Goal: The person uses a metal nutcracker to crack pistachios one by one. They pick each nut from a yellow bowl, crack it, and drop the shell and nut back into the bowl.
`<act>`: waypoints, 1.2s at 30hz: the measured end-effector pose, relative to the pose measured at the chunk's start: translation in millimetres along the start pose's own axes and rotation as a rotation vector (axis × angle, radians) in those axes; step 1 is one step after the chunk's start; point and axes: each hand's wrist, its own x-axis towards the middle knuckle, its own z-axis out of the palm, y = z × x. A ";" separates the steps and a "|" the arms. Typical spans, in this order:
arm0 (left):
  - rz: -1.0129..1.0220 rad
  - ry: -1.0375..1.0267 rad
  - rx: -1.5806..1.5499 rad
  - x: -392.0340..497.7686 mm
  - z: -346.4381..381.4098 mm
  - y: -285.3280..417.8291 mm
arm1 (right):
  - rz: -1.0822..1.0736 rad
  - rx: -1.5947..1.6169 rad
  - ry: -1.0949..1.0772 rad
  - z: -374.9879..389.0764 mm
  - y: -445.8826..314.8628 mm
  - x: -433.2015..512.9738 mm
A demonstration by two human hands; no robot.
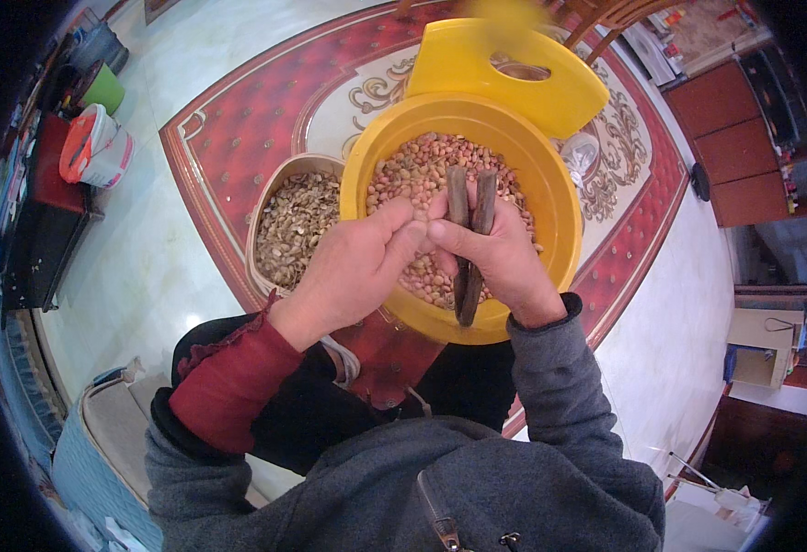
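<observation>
A round yellow plastic basin [562, 234] sits before me, holding many small pinkish-brown nuts [417, 165]. Over it, my right hand [503, 248] grips a pair of dark wooden tongs [472, 276], two sticks that meet at the near end and part at the far end. My left hand [355, 259] pinches thumb against forefinger, meeting the right fingertips. A small pale piece, apparently a nut [420, 214], shows between them, mostly hidden. Left of the basin, and partly behind it, a light-rimmed basket [258, 241] contains grey-brown empty shells [296, 224].
A yellow plastic stool or chair part [451, 58] with an oval hole stands behind the basin. Beneath is a red patterned rug [238, 138] on pale tiles. White bucket [103, 152] and dark cabinet [51, 228] are at left; a padded seat [110, 441] is near left. Brown drawers [734, 145] stand right.
</observation>
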 end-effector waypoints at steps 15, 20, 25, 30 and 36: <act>0.054 0.053 0.062 -4.4 0.1 9.7 | 0.008 0.016 0.107 2.7 3.2 -4.0; 0.043 -0.008 0.140 -5.6 -1.1 9.7 | -0.032 -0.043 0.101 1.2 2.2 -6.7; 0.107 0.041 0.156 -6.4 1.2 10.5 | -0.187 -0.451 0.139 13.2 1.2 -8.2; 0.149 0.112 0.237 -7.5 4.3 10.7 | -0.324 -0.593 0.119 24.3 3.5 -6.5; 0.194 0.176 0.399 -9.2 6.7 12.6 | -0.326 -0.580 0.142 28.9 5.3 -4.0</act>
